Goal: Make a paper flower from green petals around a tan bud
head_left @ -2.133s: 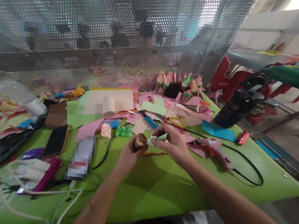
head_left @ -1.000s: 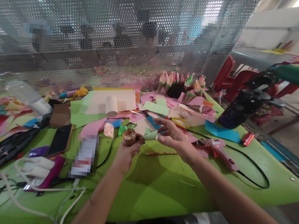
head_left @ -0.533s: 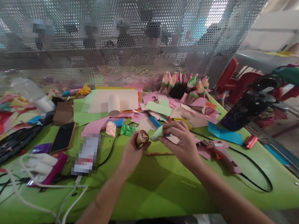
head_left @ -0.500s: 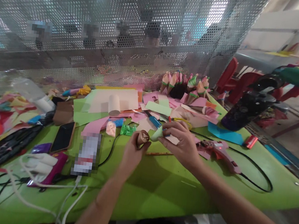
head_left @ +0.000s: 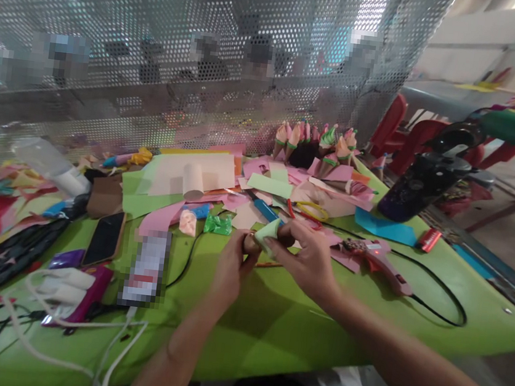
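Note:
My left hand [head_left: 231,267] is closed around a small rolled brown paper cone [head_left: 248,245], mostly hidden by the fingers. My right hand [head_left: 308,258] pinches a pale green piece of rolled paper [head_left: 266,235]. The green paper meets the open end of the brown cone; whether it sits inside cannot be made out. Just beneath both hands a pencil-like stick [head_left: 268,264] lies on the table. A pink glue gun [head_left: 386,266] with a lit red light rests to the right of my right hand.
Several finished paper ice-cream cones [head_left: 331,140] stand at the back. Paper sheets [head_left: 213,172], a blue cutter [head_left: 265,210] and yellow-handled scissors [head_left: 314,210] lie beyond my hands. A dark bottle [head_left: 419,183] stands right; a phone [head_left: 104,239] and white cables [head_left: 84,325] lie left.
My right hand has brought the green paper left, onto the mouth of the brown cone. The cone's open end, visible before, is now largely covered.

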A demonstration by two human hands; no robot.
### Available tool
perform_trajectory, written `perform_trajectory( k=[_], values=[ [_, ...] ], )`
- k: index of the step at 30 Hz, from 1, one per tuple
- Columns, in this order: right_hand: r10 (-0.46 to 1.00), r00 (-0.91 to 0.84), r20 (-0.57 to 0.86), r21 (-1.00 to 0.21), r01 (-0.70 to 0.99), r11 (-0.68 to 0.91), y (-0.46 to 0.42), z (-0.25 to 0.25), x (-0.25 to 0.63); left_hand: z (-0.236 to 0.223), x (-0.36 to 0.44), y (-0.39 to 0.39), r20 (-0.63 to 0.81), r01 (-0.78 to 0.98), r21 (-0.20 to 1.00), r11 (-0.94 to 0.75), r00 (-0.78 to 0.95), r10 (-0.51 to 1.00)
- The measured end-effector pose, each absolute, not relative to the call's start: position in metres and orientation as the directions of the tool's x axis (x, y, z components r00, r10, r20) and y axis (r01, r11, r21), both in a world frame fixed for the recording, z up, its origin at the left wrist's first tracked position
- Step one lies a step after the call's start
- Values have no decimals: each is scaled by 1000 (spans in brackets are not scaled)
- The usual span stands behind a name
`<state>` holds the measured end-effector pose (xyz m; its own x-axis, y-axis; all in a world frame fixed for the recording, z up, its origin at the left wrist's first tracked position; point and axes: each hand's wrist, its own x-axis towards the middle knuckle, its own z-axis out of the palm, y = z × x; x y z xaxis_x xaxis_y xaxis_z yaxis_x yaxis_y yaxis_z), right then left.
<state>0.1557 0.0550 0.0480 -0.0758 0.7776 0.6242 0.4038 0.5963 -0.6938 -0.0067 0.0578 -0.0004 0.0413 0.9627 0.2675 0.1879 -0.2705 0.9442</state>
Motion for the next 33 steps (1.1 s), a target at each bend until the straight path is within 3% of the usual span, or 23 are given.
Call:
perform_trajectory(
  k=[7,14,20,27,33],
  values=[
    [840,-61,538,-748,424,510,52,48,152,11,-5,52,329,324,889,-322,34,944],
    [816,-96,569,-720,422,551,51,46,150,11,-6,58,335,365,874,-322,29,942],
    [771,-111,627,-668,434,605,51,44,153,7,-6,57,237,233,938,-257,111,965],
    [709,-173,684,-577,467,670,51,45,152,24,-6,46,7,139,990,-19,88,996],
    [687,-239,686,-535,475,699,52,47,153,19,-15,49,21,96,995,-32,112,993]
  ],
)
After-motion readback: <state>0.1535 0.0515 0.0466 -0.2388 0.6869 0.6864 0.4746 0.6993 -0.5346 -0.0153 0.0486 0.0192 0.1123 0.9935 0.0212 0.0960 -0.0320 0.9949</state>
